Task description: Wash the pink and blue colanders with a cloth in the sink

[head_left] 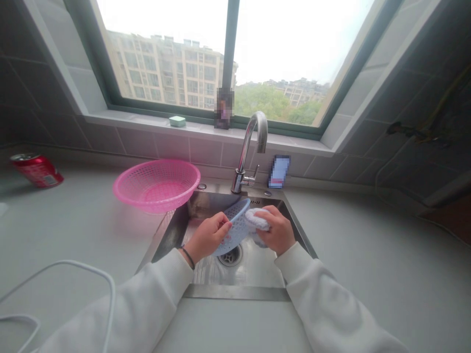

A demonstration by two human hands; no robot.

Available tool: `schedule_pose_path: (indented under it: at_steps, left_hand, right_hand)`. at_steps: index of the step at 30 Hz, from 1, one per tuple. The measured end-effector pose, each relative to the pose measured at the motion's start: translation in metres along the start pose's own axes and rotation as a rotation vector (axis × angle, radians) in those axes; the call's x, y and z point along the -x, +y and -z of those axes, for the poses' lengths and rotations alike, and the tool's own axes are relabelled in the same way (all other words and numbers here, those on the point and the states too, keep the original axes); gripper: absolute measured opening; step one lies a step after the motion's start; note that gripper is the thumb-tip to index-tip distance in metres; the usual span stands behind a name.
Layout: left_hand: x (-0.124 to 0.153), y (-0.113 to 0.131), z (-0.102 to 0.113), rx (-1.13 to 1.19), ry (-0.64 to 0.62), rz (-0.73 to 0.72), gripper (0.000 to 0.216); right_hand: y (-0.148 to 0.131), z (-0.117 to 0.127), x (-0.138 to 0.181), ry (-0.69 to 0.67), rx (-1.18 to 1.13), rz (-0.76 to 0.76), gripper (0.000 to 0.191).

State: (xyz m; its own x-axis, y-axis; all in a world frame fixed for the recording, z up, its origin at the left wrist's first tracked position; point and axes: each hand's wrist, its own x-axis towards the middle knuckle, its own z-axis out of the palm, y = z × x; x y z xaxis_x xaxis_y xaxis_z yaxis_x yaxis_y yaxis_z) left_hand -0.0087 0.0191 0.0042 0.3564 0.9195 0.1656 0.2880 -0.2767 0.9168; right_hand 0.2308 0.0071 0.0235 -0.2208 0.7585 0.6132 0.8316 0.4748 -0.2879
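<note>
Over the steel sink (pixel 176 230), my left hand (pixel 206 238) grips a light blue perforated basket (pixel 235 225), tilted on its edge above the drain (pixel 228 255). My right hand (pixel 277 230) is closed on a pale knitted scrubbing cloth (pixel 255 219) pressed against the basket's inner side. Both sleeves are white. A dark band circles my left wrist.
A pink perforated basket (pixel 157 185) rests on the counter at the sink's left rim. The chrome faucet (pixel 250 147) stands behind the sink. A red can (pixel 36 169) lies far left. A white cable (pixel 73 274) loops on the near-left counter. A green soap (pixel 177 121) sits on the windowsill.
</note>
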Motion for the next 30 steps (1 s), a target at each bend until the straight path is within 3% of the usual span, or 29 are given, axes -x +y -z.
schedule_pose_path:
  at_steps: [3, 9, 12, 15, 18, 27, 30]
  left_hand:
    - [0.002, 0.001, 0.0, -0.009, -0.001, -0.017, 0.03]
    - [0.002, -0.001, 0.002, -0.098, 0.022, -0.103, 0.025]
    - [0.001, -0.001, 0.003, -0.047, -0.016, -0.056, 0.027]
    - [0.001, 0.0, 0.002, 0.002, -0.048, -0.012, 0.03]
    - [0.001, -0.002, 0.0, 0.016, -0.055, -0.016, 0.029]
    - [0.001, -0.005, 0.003, 0.312, -0.22, -0.008, 0.04]
    - [0.0, -0.004, 0.002, 0.354, -0.171, 0.057, 0.035]
  right_hand:
    - [-0.004, 0.005, 0.0, 0.032, 0.072, 0.004, 0.029]
    - [-0.039, 0.002, 0.011, -0.143, -0.084, 0.316, 0.023]
    - [-0.022, 0.001, 0.007, -0.087, -0.121, 0.144, 0.034]
    - [0.006, 0.003, -0.001, -0.044, 0.033, -0.066, 0.036]
    - [0.022, 0.004, -0.006, -0.039, 0.132, -0.164, 0.034]
    - [0.013, 0.004, -0.003, -0.015, 0.153, -0.127, 0.035]
    - [0.006, 0.006, -0.001, 0.014, 0.135, -0.076, 0.034]
